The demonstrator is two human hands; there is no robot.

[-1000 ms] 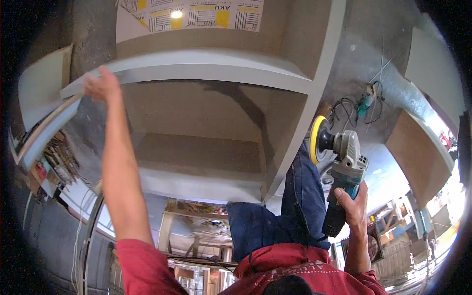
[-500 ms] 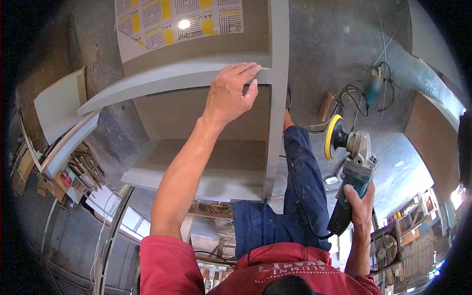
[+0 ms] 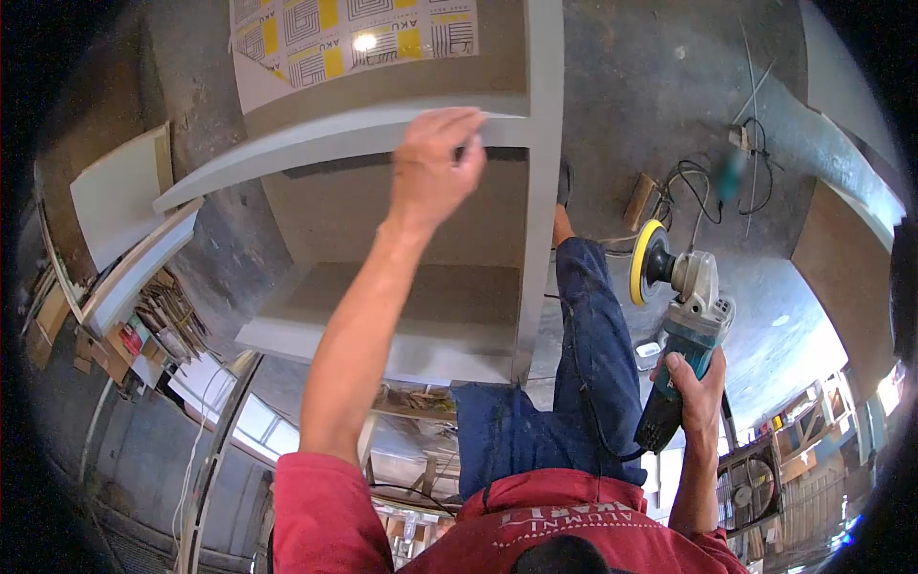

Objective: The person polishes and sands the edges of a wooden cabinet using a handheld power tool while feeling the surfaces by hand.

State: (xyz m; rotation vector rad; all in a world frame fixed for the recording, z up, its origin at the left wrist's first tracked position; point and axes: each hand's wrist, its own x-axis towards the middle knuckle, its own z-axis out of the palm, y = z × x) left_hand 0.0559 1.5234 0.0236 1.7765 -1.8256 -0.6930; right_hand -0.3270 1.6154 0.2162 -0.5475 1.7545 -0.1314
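My left hand (image 3: 435, 163) rests at the grey curved shelf edge (image 3: 316, 151) of a cabinet, near where it meets an upright panel (image 3: 545, 191). Its fingers are loosely bent with the thumb apart, and it holds nothing that I can see. In my right hand (image 3: 703, 392) is an angle grinder (image 3: 693, 335) with a teal and black body. A round yellow backing pad (image 3: 638, 263) is fitted on its head, away from the cabinet. The thumb lies along the grinder's body, and the cord runs from its rear end past my leg.
A printed sheet (image 3: 363, 43) lies on the far cabinet panel. On the floor to the right are a teal tool (image 3: 731, 177), tangled cords and a wooden block (image 3: 641, 203). A pale board (image 3: 120, 196) leans at the left, and a brown panel (image 3: 841, 277) stands at the right.
My left hand has slid a little to the left along the shelf edge, away from the upright panel. My right hand keeps hold of the angle grinder in nearly the same place.
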